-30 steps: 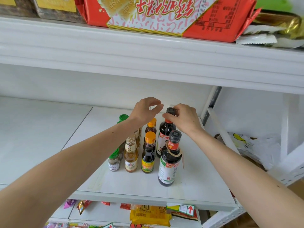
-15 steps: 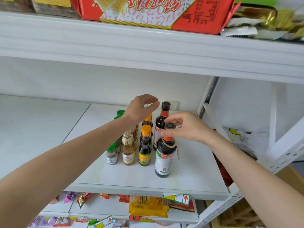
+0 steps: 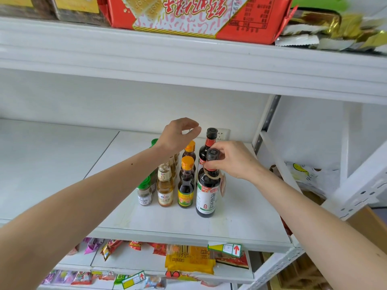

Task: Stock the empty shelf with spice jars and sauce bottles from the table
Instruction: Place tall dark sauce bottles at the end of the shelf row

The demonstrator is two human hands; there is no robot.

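Note:
On the white shelf (image 3: pixel 240 222) stand rows of bottles. My right hand (image 3: pixel 234 159) pinches the black cap and neck of the front dark soy sauce bottle (image 3: pixel 207 193), which stands upright. A second dark soy bottle (image 3: pixel 209 141) stands right behind it. To the left are two orange-capped sauce bottles (image 3: pixel 186 183), a pale vinegar bottle (image 3: pixel 165 189) and a green-capped spice jar (image 3: pixel 145 192), with more behind them. My left hand (image 3: pixel 179 133) hovers above the back bottles, fingers loosely curled, holding nothing.
The upper shelf (image 3: pixel 188 59) carries a red biscuit packet (image 3: pixel 199 15) close overhead. Snack packets (image 3: pixel 188 260) fill the lower shelf. A white upright post (image 3: pixel 265 120) and brace stand at the right. The shelf board to the left (image 3: pixel 52 164) is bare.
My right hand left the back soy bottle's cap and moved forward onto the front soy bottle's cap. My left hand stayed hovering over the back row.

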